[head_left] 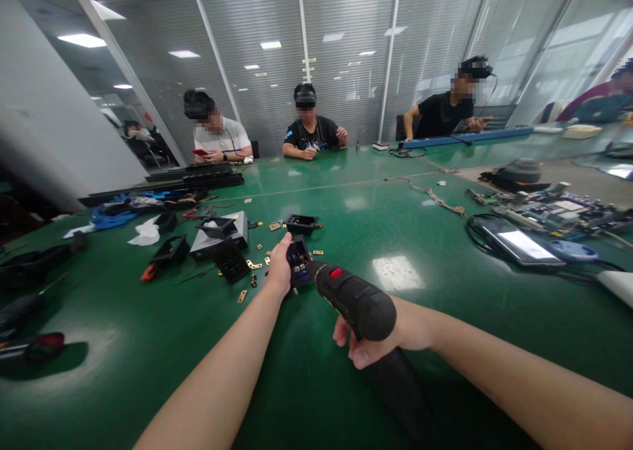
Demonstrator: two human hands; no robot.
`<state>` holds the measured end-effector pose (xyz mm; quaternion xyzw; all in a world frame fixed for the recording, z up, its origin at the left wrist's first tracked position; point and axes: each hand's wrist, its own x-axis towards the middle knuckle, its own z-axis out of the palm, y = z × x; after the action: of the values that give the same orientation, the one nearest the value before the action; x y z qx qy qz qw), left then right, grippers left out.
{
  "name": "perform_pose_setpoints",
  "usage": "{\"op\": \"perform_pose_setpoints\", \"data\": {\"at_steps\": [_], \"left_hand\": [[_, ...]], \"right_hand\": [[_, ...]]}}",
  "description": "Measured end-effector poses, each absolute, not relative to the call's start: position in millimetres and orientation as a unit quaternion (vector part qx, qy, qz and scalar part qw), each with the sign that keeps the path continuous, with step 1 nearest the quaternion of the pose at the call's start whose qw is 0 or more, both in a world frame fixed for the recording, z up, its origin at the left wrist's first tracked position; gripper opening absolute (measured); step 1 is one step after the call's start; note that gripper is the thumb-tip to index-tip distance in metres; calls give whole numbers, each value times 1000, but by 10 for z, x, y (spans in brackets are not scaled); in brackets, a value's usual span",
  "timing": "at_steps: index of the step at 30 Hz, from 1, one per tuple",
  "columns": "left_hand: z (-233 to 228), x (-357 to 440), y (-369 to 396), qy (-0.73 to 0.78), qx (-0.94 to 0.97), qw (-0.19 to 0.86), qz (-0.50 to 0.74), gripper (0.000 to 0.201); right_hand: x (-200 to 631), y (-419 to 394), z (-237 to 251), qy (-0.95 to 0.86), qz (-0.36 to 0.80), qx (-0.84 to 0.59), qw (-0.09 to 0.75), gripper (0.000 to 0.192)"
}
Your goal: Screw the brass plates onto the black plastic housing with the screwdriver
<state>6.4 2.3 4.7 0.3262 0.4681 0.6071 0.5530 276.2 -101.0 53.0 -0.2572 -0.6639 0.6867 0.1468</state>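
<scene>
My left hand (280,267) grips the left side of a small black plastic housing (299,265), its open side tilted toward me with metal parts inside. Wrapped round the handle of a black cordless drill (353,298) with a red switch is my right hand (373,344). The drill's nose points left at the housing; whether its tip touches is hidden. Several small brass plates (242,296) lie to the left of the housing. Just behind it sits another black housing (301,223), and a black slotted panel (231,261) leans nearby.
A grey box (219,234) with black parts on it stands left of centre. A second power tool (30,349) lies at the near left. On the right are a phone (520,240), cables and circuit boards (558,206). Several people sit beyond the green table (341,193).
</scene>
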Motion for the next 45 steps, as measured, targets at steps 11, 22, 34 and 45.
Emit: {"op": "perform_pose_setpoints", "data": {"at_steps": [11,22,34,45], "left_hand": [[59,69,20,471,326,553,605,62],[42,63,31,467,326,553,608,62],[23,40,40,469,329,561,598,63],[94,93,2,472,311,551,613,55]], "right_hand": [[2768,-1010,534,-664,687,-256,148,59],[2754,-1010,529,-665,686,-254,150,60],[2767,-1003,490,-667,684,-253,153,63],[2746,-1001,484,-662,687,-255,156,65]]}}
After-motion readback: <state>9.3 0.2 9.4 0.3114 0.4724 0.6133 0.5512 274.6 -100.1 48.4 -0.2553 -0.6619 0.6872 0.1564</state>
